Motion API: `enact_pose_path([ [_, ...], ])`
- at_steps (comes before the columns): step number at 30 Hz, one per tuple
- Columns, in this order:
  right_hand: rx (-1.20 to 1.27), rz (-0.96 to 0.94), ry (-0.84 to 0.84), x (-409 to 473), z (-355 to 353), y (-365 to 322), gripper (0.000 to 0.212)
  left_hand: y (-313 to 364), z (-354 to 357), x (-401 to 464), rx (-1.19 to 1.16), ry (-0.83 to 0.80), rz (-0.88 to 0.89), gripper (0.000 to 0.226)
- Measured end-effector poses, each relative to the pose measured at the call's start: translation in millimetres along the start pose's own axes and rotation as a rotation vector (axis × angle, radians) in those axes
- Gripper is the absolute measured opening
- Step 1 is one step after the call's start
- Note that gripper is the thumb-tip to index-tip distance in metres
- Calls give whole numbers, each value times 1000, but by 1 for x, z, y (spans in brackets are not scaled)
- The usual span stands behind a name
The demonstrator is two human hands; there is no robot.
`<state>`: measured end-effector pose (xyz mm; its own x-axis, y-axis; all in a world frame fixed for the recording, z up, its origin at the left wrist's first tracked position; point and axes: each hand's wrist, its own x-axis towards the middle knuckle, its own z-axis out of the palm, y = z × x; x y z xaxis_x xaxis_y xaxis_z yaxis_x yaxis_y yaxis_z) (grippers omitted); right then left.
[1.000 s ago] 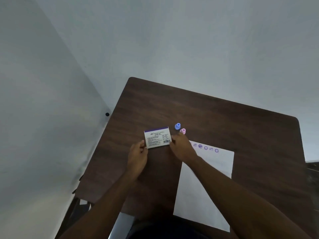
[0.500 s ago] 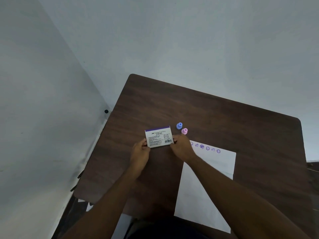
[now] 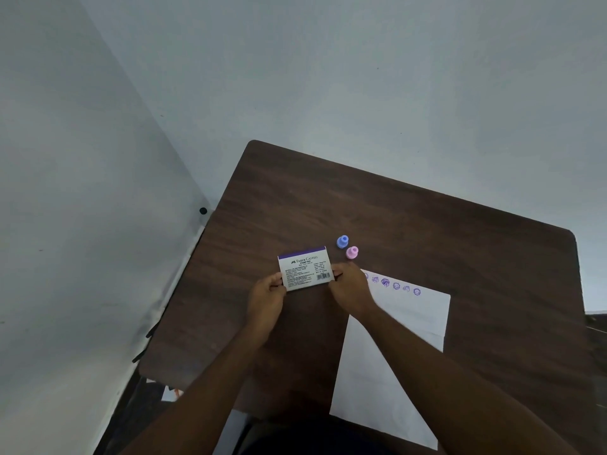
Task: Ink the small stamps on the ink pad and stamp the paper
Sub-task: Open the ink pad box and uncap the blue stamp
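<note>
The ink pad point(image 3: 303, 268) is a small white box with a purple strip and printed text on its lid, lying shut on the table. My left hand point(image 3: 267, 295) grips its left end and my right hand point(image 3: 348, 285) grips its right end. Two small stamps stand just behind it to the right: a blue stamp point(image 3: 342, 241) and a pink stamp point(image 3: 351, 252). The white paper point(image 3: 391, 366) lies to the right under my right forearm, with a row of several purple stamp marks point(image 3: 395, 286) along its far edge.
The dark wooden table point(image 3: 443, 238) sits against pale walls at the back and left. A small black knob point(image 3: 203, 210) shows on the left wall by the table's edge. Bare wood surrounds the paper to the right and behind the stamps.
Both hands stay on the ink pad's ends. The right hand has settled closer onto the box's right edge, uncovering the pink stamp.
</note>
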<state>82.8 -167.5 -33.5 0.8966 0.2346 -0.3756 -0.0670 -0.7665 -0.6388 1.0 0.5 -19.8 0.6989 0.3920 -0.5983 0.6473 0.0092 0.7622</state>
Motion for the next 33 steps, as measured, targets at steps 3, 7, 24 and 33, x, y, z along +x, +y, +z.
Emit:
enact_pose_path([
  [3, 7, 9, -22, 1, -1, 0, 27, 2, -1, -1, -31, 18, -16, 32],
  [7, 27, 24, 2, 1, -4, -3, 25, 8, -2, -2, -90, 43, -34, 23],
  [24, 257, 137, 69, 10, -29, -39, 27, 43, -13, 10, -338, 35, -193, 48],
  [33, 372, 166, -36, 25, -31, -51, 29, 55, -18, 17, -280, 52, -161, 47],
])
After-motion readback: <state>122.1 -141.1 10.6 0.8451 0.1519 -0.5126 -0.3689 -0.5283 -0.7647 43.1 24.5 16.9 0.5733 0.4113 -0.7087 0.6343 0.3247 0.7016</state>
